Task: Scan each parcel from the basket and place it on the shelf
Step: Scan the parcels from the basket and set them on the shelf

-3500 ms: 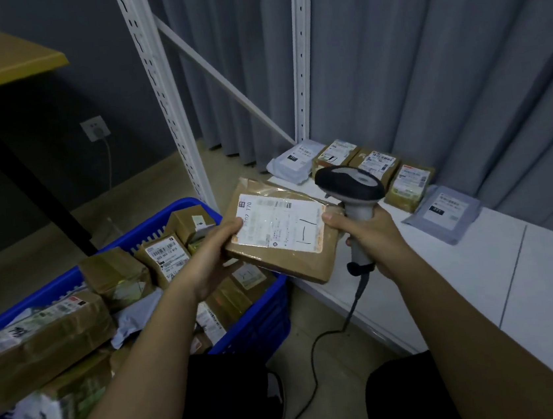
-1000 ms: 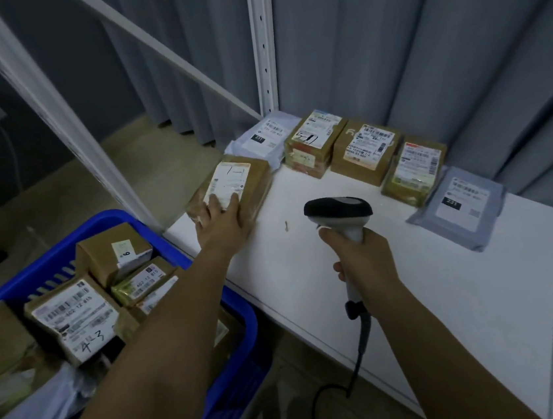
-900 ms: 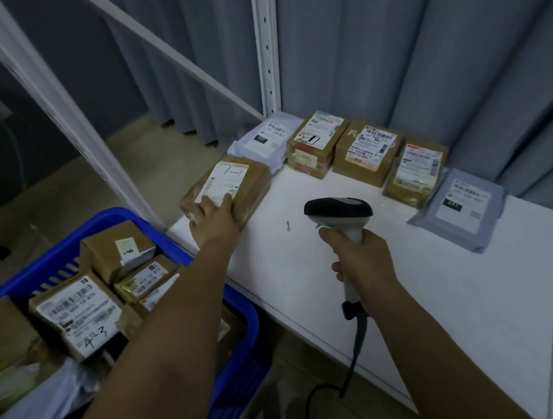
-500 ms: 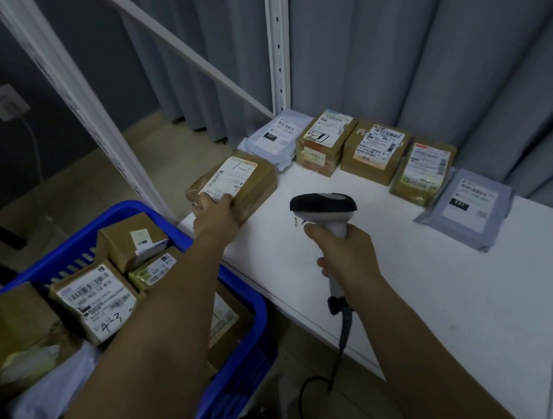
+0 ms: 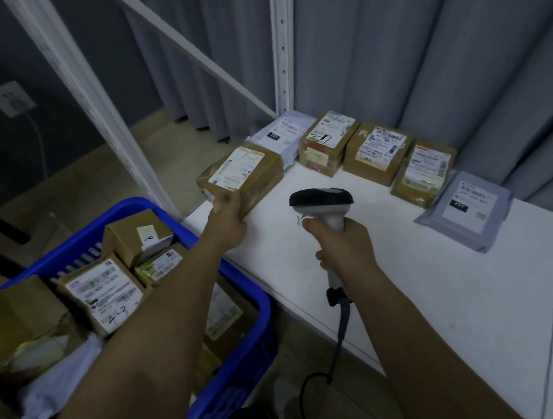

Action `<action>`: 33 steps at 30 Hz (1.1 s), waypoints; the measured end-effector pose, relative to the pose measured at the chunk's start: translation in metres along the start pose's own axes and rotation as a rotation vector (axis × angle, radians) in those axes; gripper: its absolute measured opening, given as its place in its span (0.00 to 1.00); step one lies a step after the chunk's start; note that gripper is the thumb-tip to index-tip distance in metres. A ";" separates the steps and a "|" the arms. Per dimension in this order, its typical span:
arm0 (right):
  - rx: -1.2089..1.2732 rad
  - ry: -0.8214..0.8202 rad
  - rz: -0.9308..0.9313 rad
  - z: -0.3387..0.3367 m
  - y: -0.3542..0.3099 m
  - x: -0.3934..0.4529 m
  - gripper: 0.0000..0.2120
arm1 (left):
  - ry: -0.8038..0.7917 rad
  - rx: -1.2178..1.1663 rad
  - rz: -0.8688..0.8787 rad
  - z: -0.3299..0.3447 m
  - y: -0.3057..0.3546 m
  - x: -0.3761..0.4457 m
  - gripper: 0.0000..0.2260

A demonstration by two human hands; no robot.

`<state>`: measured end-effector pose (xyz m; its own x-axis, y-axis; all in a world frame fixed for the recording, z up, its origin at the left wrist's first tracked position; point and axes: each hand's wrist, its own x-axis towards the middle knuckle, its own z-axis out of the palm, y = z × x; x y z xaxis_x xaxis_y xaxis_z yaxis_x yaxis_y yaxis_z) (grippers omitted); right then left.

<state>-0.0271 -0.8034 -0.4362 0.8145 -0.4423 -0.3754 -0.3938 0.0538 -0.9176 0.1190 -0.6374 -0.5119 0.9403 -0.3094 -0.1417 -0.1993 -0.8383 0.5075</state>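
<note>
— While the left hand (image 5: pixel 226 223) curls its fingers round the near corner of the brown parcel (image 5: pixel 242 175), where does that parcel sit?

— At the left end of the white shelf (image 5: pixel 433 295), centre of the frame, label up, its far corner touching the pale mailer (image 5: pixel 285 134) behind it. And the right hand (image 5: pixel 343 248)?

— Wrapped tight round the handle of the scanner (image 5: pixel 321 204), just right of centre, dark head above the fist, black cable (image 5: pixel 321 373) dropping towards the bottom edge.

— Beyond the hands?

— Along the back of the shelf, a row running to the right: three brown boxes side by side, then a grey mailer bag (image 5: pixel 466 210) lying flat. Grey curtain (image 5: pixel 438 36) hangs behind them.

— Lower left?

— The blue basket (image 5: pixel 243 289), full of labelled boxes and a crumpled pale bag, set just beside the shelf edge. A white upright (image 5: pixel 90 103) slants above it; a wall socket (image 5: pixel 11 98) shows in the upper left.
</note>
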 end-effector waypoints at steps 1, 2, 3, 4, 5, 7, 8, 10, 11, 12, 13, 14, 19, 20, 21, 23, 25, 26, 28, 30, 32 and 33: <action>0.000 -0.006 0.000 0.002 -0.001 -0.001 0.10 | 0.027 -0.041 0.006 -0.003 0.001 -0.015 0.30; 0.000 -0.016 -0.001 0.005 -0.002 -0.003 0.10 | 0.050 -0.076 0.001 -0.008 0.000 -0.030 0.29; -0.009 -0.032 -0.004 0.009 -0.003 -0.005 0.10 | 0.075 -0.098 -0.006 -0.011 -0.003 -0.047 0.28; -0.027 -0.052 -0.015 0.013 -0.003 -0.009 0.09 | 0.103 -0.108 -0.017 -0.016 -0.006 -0.064 0.27; -0.048 -0.072 -0.029 0.018 -0.003 -0.012 0.09 | 0.140 -0.116 -0.028 -0.022 -0.011 -0.080 0.25; -0.090 -0.108 -0.060 0.030 -0.001 -0.019 0.09 | 0.207 -0.130 -0.036 -0.033 -0.028 -0.112 0.23; -0.111 -0.128 -0.071 0.036 -0.001 -0.024 0.09 | 0.227 -0.135 -0.043 -0.037 -0.037 -0.126 0.22; -0.143 -0.161 -0.076 0.048 0.000 -0.031 0.09 | 0.227 -0.105 -0.103 -0.041 -0.058 -0.149 0.21; -0.150 -0.175 -0.075 0.053 -0.001 -0.035 0.09 | 0.202 -0.071 -0.144 -0.040 -0.069 -0.160 0.22; -0.153 -0.188 -0.075 0.058 -0.001 -0.039 0.09 | 0.167 -0.049 -0.165 -0.039 -0.077 -0.169 0.25; -0.155 -0.200 -0.077 0.062 0.000 -0.043 0.09 | 0.118 -0.062 -0.182 -0.037 -0.082 -0.178 0.28; -0.158 -0.211 -0.078 0.065 0.000 -0.046 0.09 | 0.083 -0.105 -0.180 -0.035 -0.084 -0.186 0.31; -0.244 -0.250 -0.102 0.073 0.002 -0.059 0.09 | 0.222 -0.408 -0.362 -0.036 -0.072 -0.197 0.34; -0.260 -0.256 -0.111 0.073 0.002 -0.061 0.10 | 0.217 -0.411 -0.437 -0.037 -0.070 -0.196 0.34; -0.269 -0.263 -0.119 0.072 0.003 -0.065 0.10 | 0.203 -0.414 -0.491 -0.038 -0.070 -0.198 0.32; -0.281 -0.279 -0.133 0.070 0.004 -0.071 0.09 | 0.216 -0.510 -0.522 -0.037 -0.072 -0.204 0.27; -0.306 -0.292 -0.145 0.067 0.004 -0.077 0.10 | 0.237 -0.716 -0.537 -0.036 -0.075 -0.212 0.25; -0.318 -0.297 -0.147 0.065 0.003 -0.079 0.10 | 0.254 -0.810 -0.546 -0.035 -0.077 -0.215 0.24; -0.327 -0.312 -0.144 0.062 0.000 -0.086 0.12 | 0.303 -0.870 -0.562 -0.036 -0.077 -0.225 0.24; -0.311 -0.333 -0.139 0.056 -0.003 -0.094 0.12 | 0.343 -0.860 -0.533 -0.039 -0.081 -0.233 0.27; -0.280 -0.348 -0.151 0.048 -0.007 -0.101 0.10 | 0.388 -0.866 -0.477 -0.049 -0.076 -0.237 0.30; -0.272 -0.347 -0.164 0.043 -0.010 -0.105 0.09 | 0.406 -0.877 -0.437 -0.058 -0.066 -0.238 0.30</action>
<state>-0.0902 -0.7188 -0.3935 0.9514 -0.0974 -0.2922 -0.3075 -0.2489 -0.9184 -0.0760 -0.4823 -0.4619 0.9361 0.2494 -0.2479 0.2950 -0.1729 0.9397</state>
